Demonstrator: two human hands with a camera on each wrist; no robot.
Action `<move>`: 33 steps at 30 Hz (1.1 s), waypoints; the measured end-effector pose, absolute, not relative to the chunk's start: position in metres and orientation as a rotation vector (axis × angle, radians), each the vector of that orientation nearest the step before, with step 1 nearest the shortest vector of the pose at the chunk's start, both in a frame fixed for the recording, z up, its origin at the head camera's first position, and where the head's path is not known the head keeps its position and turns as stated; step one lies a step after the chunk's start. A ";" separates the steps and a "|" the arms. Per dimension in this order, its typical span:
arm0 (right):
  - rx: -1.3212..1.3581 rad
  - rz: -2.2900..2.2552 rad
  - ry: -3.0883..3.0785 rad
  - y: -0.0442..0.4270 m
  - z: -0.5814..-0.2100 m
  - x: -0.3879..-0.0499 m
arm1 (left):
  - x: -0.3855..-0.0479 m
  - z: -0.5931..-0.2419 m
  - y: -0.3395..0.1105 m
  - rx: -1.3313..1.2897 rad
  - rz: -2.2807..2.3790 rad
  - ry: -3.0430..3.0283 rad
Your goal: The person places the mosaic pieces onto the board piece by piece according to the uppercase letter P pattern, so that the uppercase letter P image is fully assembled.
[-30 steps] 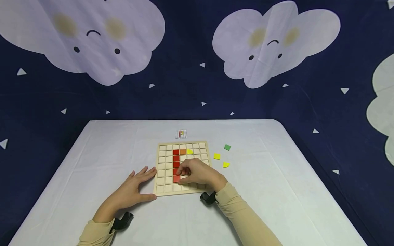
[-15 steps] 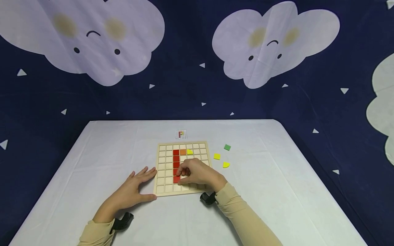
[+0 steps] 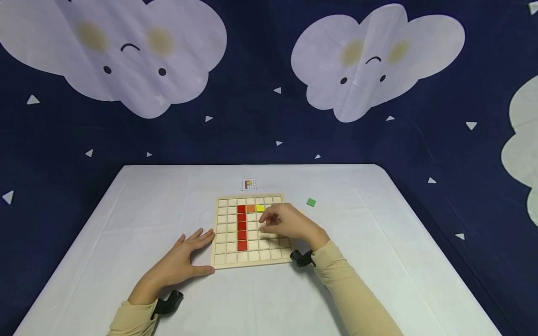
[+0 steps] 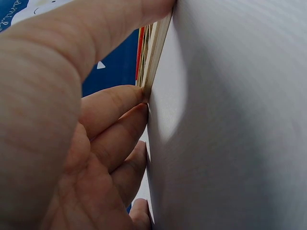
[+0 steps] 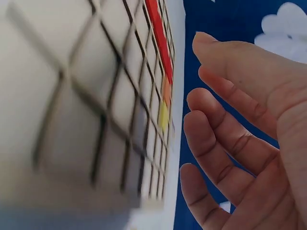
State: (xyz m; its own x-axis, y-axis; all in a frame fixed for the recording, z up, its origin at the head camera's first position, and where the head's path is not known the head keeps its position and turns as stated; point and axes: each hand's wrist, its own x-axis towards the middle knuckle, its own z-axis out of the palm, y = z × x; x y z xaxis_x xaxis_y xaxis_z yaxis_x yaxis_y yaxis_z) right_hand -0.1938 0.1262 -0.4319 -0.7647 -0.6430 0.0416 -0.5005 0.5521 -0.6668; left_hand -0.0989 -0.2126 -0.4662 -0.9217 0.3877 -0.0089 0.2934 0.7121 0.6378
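A wooden grid board (image 3: 231,259) lies on the white table. A column of several red tiles (image 3: 241,226) fills some of its squares, with an orange tile (image 3: 251,208) and a yellow quarter-round tile (image 3: 260,208) to the right of the top one. My left hand (image 3: 180,259) touches the board's left edge with thumb and fingertips, fingers spread. Above the board's right half hovers my right hand (image 3: 292,221), fingers loosely bent. In the right wrist view nothing shows between the thumb and fingers, which stand apart from the board.
A small printed pattern card (image 3: 248,184) lies behind the board. To the board's right is a loose green tile (image 3: 311,202). My right hand hides most of the loose yellow tiles there. A dark blue cloth with clouds hangs behind the table.
My right hand has left the lowest red tile and moved right and away from me, now covering the loose yellow tiles. That red tile stays in its square. The left hand holds its place.
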 end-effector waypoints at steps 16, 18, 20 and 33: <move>-0.564 -1.102 2.774 0.220 -0.423 -0.229 | -0.100 -0.469 -0.214 0.552 0.994 2.765; -0.529 -1.115 2.788 0.231 -0.426 -0.234 | -0.099 -0.468 -0.214 0.550 0.993 2.769; -0.467 -1.121 2.793 0.239 -0.429 -0.239 | -0.099 -0.468 -0.214 0.548 0.991 2.770; -0.259 -1.102 2.742 0.263 -0.452 -0.253 | -0.099 -0.465 -0.213 0.538 0.999 2.754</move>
State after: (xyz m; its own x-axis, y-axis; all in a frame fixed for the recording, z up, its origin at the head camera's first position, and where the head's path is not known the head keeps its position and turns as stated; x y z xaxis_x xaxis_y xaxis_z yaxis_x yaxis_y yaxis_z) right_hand -0.2528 0.2633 -0.4517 -0.9695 -0.2252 -0.0967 -0.0956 0.7108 -0.6969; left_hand -0.0993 -0.2126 -0.4648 -0.9221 0.3859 -0.0294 0.2773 0.7118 0.6453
